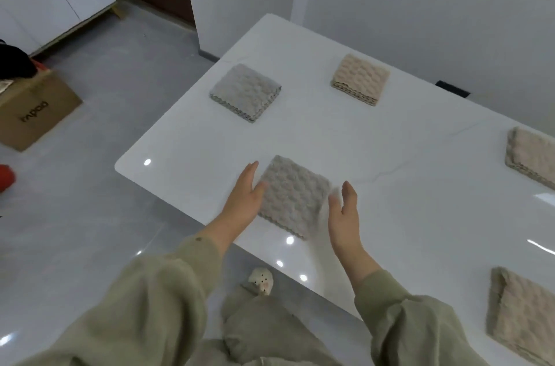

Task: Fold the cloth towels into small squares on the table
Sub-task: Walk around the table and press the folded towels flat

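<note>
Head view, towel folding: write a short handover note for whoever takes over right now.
Left hand: open, at the left edge of the near grey towel.
Right hand: open, beside its right edge, holding nothing.
Done: five folded squares lie apart on the table: near grey, far grey, beige, two at the right.
Left: no unfolded towel visible; perhaps only straightening.

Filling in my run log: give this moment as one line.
left hand: open, at towel's left edge | right hand: open, beside towel | grey towel: folded square between hands | table: four other folded towels
</note>
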Demonstrator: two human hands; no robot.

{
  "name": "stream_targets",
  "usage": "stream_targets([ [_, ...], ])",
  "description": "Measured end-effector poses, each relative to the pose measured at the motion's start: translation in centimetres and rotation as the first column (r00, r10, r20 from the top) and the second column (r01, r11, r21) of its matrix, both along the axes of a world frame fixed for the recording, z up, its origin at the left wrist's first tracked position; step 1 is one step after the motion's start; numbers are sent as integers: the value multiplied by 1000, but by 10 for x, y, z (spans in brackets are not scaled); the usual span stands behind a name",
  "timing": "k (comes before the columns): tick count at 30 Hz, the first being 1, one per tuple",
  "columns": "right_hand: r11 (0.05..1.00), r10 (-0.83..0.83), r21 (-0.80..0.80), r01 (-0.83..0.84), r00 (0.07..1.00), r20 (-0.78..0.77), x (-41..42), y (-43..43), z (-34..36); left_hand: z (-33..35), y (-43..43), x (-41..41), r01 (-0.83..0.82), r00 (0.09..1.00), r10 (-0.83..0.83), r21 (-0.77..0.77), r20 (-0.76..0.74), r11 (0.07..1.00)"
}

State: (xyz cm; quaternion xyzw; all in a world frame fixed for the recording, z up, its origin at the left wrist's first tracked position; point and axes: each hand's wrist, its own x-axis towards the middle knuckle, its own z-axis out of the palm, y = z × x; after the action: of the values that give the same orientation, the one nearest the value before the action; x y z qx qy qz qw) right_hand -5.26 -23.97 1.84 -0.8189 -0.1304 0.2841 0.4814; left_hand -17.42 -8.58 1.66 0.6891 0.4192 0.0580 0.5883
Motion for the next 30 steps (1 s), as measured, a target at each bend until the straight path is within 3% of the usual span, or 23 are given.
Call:
stream_targets([
  [7,984,-178,-3,178,982,-61,-7,16,-27,-6,18,22,16,994,2,-171,107,985],
  [12,981,-195,-17,194,979,-58,-10,32,-38,-26,38,33,187,977,-179,-64,115,980],
  [19,948,-306,60,313,946,-103,-17,44,-32,-38,38,50,341,931,-331,-41,153,939],
  [24,937,-344,42,347,936,-69,-15,35,-29,-40,24,52,398,910,-394,-3,132,918],
  [30,922,-377,65,381,924,-60,-20,42,-32,-38,19,52,337,931,-333,-1,150,941],
])
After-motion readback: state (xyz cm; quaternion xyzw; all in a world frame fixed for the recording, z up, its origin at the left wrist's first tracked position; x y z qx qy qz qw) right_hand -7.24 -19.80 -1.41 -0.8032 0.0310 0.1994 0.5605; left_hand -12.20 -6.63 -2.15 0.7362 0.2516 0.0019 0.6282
